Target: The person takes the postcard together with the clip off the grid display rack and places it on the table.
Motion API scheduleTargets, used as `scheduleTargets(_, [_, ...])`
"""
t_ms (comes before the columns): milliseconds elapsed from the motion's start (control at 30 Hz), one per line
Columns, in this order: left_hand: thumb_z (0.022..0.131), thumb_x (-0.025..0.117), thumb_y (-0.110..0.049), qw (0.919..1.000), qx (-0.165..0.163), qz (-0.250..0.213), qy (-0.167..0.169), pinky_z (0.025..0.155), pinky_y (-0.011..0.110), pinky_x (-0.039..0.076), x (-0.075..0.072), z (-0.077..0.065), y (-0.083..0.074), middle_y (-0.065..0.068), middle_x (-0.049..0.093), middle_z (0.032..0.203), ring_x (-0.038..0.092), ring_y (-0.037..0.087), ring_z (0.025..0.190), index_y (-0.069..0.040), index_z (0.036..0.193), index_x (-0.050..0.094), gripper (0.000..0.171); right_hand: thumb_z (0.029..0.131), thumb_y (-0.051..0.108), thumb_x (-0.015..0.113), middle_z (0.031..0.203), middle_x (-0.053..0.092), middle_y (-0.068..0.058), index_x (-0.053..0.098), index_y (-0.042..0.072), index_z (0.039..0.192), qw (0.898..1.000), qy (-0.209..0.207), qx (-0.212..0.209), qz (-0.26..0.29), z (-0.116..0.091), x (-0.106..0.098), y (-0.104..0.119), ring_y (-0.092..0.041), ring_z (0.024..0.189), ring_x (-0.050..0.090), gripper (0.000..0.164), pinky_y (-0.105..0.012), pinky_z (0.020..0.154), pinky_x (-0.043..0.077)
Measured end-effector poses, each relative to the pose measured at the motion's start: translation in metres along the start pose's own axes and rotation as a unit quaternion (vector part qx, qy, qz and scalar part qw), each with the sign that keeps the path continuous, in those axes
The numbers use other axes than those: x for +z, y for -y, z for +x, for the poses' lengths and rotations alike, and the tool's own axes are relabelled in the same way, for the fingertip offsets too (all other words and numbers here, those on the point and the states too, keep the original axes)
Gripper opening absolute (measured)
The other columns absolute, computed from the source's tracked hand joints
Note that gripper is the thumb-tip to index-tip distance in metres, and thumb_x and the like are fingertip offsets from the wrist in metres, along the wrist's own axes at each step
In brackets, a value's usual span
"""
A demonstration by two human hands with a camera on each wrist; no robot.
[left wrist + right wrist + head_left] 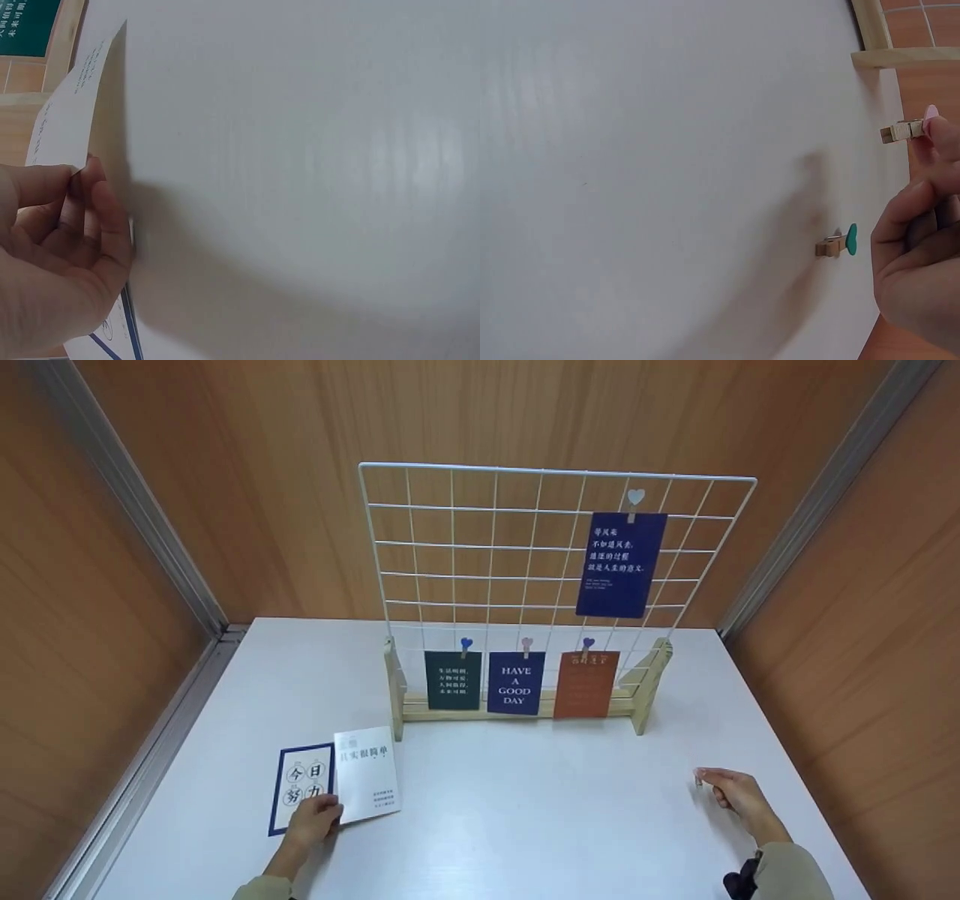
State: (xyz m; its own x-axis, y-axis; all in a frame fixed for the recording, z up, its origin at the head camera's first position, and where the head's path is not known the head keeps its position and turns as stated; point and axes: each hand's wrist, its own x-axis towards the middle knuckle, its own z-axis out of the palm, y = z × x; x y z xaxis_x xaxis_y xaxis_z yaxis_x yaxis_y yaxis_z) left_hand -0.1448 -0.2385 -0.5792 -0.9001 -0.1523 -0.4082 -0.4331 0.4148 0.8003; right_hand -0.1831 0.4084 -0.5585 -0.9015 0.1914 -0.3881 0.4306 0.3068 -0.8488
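A white card point(367, 780) with printed characters is pinched at its lower left corner by my left hand point(311, 819). In the left wrist view that card point(79, 101) is tilted up off the table, thumb on its printed face. Partly beneath my left hand lies a blue-bordered card point(294, 787). Over the table's right side, my right hand point(739, 796) pinches a small wooden clothespin point(902, 132) with a pink heart by its heart end. Another clothespin point(832, 245), with a green heart, lies on the table below that hand.
A white wire grid point(491, 544) stands in a wooden base point(517, 706) at the back. Clothespins hold a large blue card point(621, 574) near its upper right, and green point(454, 690), blue point(514, 682) and orange point(586, 690) cards along the bottom. Wooden panels surround the white table point(510, 810).
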Motion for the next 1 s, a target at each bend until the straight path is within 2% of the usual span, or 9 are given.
scheduleTargets(233, [0.087, 0.048, -0.004, 0.9999, 0.006, 0.013, -0.008, 0.062, 0.028, 0.046, 0.001, 0.000, -0.001, 0.009, 0.058, 0.084, 0.055, 0.018, 0.072, 0.013, 0.110, 0.050, 0.029, 0.081, 0.032, 0.062, 0.056, 0.044, 0.005, 0.061, 0.000, 0.106, 1.000, -0.009, 0.012, 0.000, 0.002, 0.003, -0.012, -0.007, 0.049, 0.039, 0.041, -0.021, 0.046, 0.035])
scheduleTargets(533, [0.087, 0.050, -0.005, 0.9989, 0.020, 0.029, -0.030, 0.061, 0.028, 0.047, 0.004, 0.002, -0.001, 0.010, 0.059, 0.084, 0.056, 0.017, 0.071, 0.012, 0.108, 0.052, 0.028, 0.079, 0.031, 0.064, 0.052, 0.043, 0.006, 0.068, 0.008, 0.093, 0.999, -0.022, 0.035, 0.012, 0.005, 0.005, -0.023, -0.006, 0.046, 0.038, 0.028, -0.020, 0.043, 0.034])
scheduleTargets(700, [0.086, 0.051, -0.006, 0.9983, 0.026, 0.031, -0.042, 0.062, 0.029, 0.047, 0.005, 0.003, -0.001, 0.009, 0.058, 0.083, 0.055, 0.018, 0.072, 0.011, 0.107, 0.053, 0.027, 0.077, 0.033, 0.066, 0.053, 0.044, 0.006, 0.068, 0.009, 0.090, 0.998, -0.030, 0.051, 0.010, 0.009, 0.006, -0.027, -0.006, 0.047, 0.039, 0.028, -0.021, 0.043, 0.034])
scheduleTargets(1000, [0.085, 0.052, -0.006, 0.9963, 0.037, 0.048, -0.061, 0.062, 0.029, 0.045, 0.007, 0.004, -0.002, 0.009, 0.056, 0.082, 0.053, 0.019, 0.074, 0.010, 0.104, 0.055, 0.025, 0.079, 0.033, 0.064, 0.056, 0.046, 0.005, 0.066, 0.004, 0.095, 0.998, -0.035, 0.045, -0.001, 0.010, 0.008, -0.030, -0.008, 0.050, 0.041, 0.034, -0.022, 0.046, 0.036])
